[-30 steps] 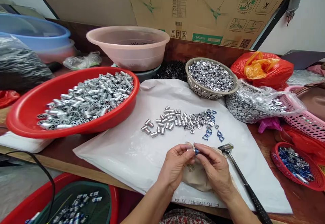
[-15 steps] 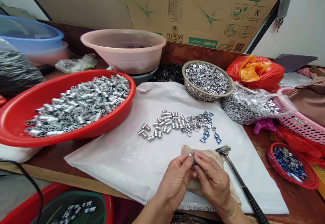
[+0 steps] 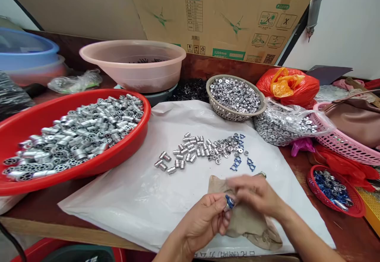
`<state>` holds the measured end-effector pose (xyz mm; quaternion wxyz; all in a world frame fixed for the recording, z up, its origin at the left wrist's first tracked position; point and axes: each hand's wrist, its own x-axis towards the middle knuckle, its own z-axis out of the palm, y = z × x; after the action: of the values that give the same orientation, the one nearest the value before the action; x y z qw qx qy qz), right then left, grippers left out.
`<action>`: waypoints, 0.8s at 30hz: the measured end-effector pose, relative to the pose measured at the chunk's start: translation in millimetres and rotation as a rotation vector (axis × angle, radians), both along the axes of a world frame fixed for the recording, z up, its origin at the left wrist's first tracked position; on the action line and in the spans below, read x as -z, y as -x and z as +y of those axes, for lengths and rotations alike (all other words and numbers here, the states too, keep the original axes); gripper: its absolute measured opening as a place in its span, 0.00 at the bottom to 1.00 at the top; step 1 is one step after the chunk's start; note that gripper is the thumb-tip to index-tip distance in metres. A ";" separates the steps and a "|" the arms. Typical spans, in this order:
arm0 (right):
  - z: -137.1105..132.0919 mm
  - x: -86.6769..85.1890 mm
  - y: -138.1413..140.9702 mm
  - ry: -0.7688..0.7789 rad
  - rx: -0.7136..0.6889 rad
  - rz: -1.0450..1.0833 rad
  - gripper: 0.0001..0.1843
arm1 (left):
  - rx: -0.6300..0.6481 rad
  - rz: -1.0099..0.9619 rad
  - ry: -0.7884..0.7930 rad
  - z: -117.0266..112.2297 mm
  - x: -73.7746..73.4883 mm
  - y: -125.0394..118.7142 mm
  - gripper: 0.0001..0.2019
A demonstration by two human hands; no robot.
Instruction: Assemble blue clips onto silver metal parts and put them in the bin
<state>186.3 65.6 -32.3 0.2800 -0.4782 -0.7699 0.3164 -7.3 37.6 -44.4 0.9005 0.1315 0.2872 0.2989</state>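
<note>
My left hand [image 3: 204, 218] is closed, pinching a small silver cylinder with a blue ring-like clip [image 3: 229, 202] on it, above a beige cloth pad [image 3: 252, 224]. Just right of that part is my right hand [image 3: 257, 194], blurred by motion, its fingers stretched out to the left and nothing visible in them. Behind it the tip of a hammer head [image 3: 262, 174] shows; the handle is hidden. Farther off on the white sheet lie loose silver cylinders [image 3: 187, 147], small round silver discs [image 3: 227, 149] and blue clips [image 3: 251, 164].
At left stands a red basin [image 3: 139, 131] heaped with silver cylinders. A grey-brown basket [image 3: 228, 114] of discs and a clear bag [image 3: 271, 129] of discs stand at the back right. A small red basket [image 3: 358, 204] holds blue and silver parts. A pink basin [image 3: 130, 72] stands behind.
My right hand has come off the part and moved right, over the hammer. My left hand keeps the part, now in plainer sight. The view has shifted slightly to the right.
</note>
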 end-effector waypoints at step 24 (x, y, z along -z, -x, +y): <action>-37.5 -1.9 34.6 -0.065 0.170 0.237 0.10 | -0.323 -0.049 -0.004 -5.2 -5.3 1.2 0.13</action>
<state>151.7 28.1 -30.4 0.4100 -0.4915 -0.6981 0.3208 -8.5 32.3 -39.1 0.8472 0.0782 0.2820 0.4434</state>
